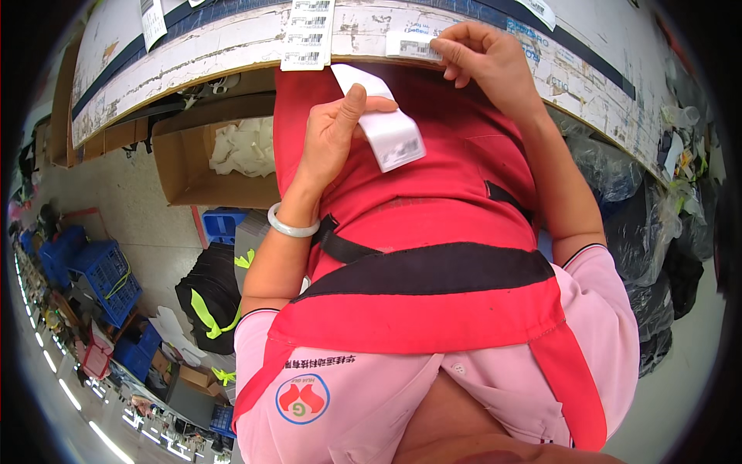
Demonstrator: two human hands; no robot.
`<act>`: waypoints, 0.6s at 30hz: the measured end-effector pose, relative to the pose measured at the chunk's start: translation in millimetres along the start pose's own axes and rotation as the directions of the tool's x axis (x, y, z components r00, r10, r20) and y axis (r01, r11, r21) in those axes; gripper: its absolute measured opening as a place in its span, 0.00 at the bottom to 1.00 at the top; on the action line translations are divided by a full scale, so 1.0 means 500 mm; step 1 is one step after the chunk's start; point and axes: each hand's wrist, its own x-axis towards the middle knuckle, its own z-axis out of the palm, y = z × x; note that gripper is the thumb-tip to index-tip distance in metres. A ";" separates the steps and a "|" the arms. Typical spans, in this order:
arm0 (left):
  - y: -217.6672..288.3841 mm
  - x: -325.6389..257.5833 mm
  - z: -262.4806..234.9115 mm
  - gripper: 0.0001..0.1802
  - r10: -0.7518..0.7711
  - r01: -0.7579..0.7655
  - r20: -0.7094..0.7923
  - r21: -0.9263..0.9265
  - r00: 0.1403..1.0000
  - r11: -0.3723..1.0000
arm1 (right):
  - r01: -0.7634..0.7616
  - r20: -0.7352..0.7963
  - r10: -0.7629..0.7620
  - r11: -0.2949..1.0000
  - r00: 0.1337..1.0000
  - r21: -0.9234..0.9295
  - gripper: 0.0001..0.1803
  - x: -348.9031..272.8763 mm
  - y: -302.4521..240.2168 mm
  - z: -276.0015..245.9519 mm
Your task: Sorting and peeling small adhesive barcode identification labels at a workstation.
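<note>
My left hand (334, 127) holds a strip of white barcode labels (385, 127) in front of my red apron, thumb pressed on the strip. A pale bangle (292, 224) sits on that wrist. My right hand (485, 54) reaches up to the worn white table edge (232, 46), fingertips pressing a small white label (412, 45) onto it. Another longer white label (308, 35) hangs on the edge just left of it.
An open cardboard box (193, 166) with white material stands under the table. Blue plastic crates (104, 274) and black bundles with yellow-green ties (209, 298) lie on the floor at left. Dark plastic bags (641, 224) pile up at right.
</note>
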 end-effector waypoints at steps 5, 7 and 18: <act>-0.008 0.002 -0.001 0.26 -0.001 0.004 -0.039 0.077 0.999 0.997 | -0.062 0.019 0.063 0.997 0.998 -0.042 0.11 0.033 0.007 -0.015; -0.010 0.002 -0.001 0.24 0.004 -0.001 -0.033 0.090 0.999 0.996 | -0.045 0.052 0.048 0.998 0.998 -0.049 0.11 0.038 0.008 -0.013; -0.014 0.005 -0.012 0.21 -0.044 0.050 -0.036 0.192 0.998 0.980 | -0.202 0.047 0.199 0.978 0.979 0.059 0.08 0.046 -0.017 -0.003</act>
